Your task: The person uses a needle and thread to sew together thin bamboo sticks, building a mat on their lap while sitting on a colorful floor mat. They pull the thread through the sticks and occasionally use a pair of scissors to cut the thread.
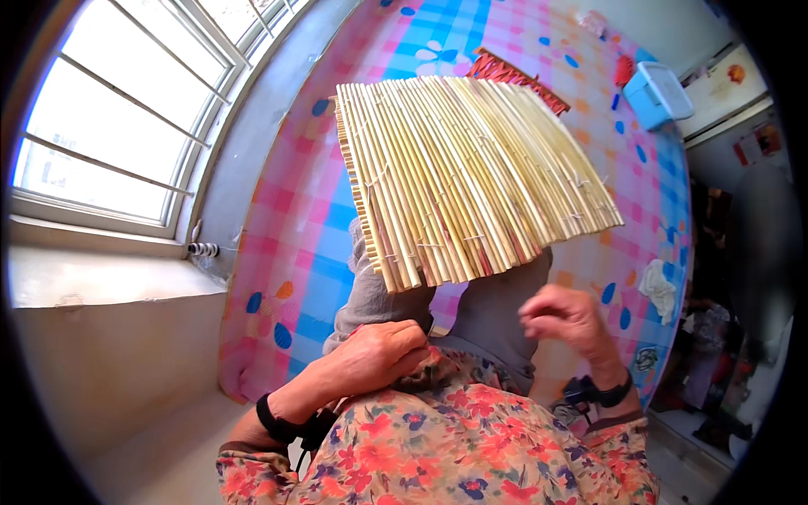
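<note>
A mat of pale yellow stalks (454, 177), laid side by side and tied with thin string, rests across my knees and reaches out beyond them. My left hand (383, 353) lies at my lap with its fingers curled closed; a small bit of red shows by its edge, and whatever it may hold is hidden. Raised to the right of my lap, just off the mat's near edge, is my right hand (562, 320). Its fingers are bent in toward the thumb, and I cannot make out anything between them. Neither hand touches the mat.
Beneath me spreads a pink and blue checked sheet (286, 227). Past the mat's far edge lies a red slatted piece (522, 80). A blue lidded bin (656, 94) stands far right, and a white cloth (658, 290) lies nearer. A barred window (118, 109) is at left.
</note>
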The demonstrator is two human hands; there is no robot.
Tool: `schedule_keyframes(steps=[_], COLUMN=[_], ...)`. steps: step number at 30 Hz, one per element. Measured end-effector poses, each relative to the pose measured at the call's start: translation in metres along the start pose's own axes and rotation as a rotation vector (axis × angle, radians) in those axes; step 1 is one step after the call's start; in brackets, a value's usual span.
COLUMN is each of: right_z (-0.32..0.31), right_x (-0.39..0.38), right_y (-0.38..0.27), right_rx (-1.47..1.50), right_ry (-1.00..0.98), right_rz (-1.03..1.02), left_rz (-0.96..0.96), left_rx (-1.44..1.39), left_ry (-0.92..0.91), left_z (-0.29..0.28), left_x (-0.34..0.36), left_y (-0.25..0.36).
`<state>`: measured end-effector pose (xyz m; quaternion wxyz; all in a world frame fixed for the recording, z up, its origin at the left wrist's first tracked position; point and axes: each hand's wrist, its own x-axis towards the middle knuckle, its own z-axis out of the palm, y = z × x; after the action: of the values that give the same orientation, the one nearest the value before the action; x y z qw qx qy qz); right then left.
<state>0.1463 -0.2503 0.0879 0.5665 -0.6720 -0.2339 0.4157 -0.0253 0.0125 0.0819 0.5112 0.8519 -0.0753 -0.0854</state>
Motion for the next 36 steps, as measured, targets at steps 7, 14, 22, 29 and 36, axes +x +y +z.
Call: schedule_keyframes(steps=[7, 14, 22, 29, 36], right_z=[0.11, 0.133, 0.129, 0.14, 0.146], right_x=[0.045, 0.057, 0.082, 0.099, 0.108], right_y=[-0.02, -0.029, -0.029, -0.035, -0.029], right_rx=[-0.02, 0.181, 0.419, 0.4, 0.324], right_ry=[-0.147, -0.08, 0.119, 0.034, -0.003], right_rz=[-0.19, -0.089, -0.075, 0.016, 0.074], left_rz=[0.102, 0.095, -0.036, -0.092, -0.106], left_rx=[-0.092, -0.192, -0.361, -0.696, -0.807], left_ry=[0.11, 0.172, 0.503, 0.518, 0.467], left_z=[-0.01, -0.019, -0.028, -0.023, -0.025], left_x=[-0.015, -0.031, -0.043, -0.033, -0.034], left_y=[-0.005, -0.022, -0.06, -0.052, -0.053])
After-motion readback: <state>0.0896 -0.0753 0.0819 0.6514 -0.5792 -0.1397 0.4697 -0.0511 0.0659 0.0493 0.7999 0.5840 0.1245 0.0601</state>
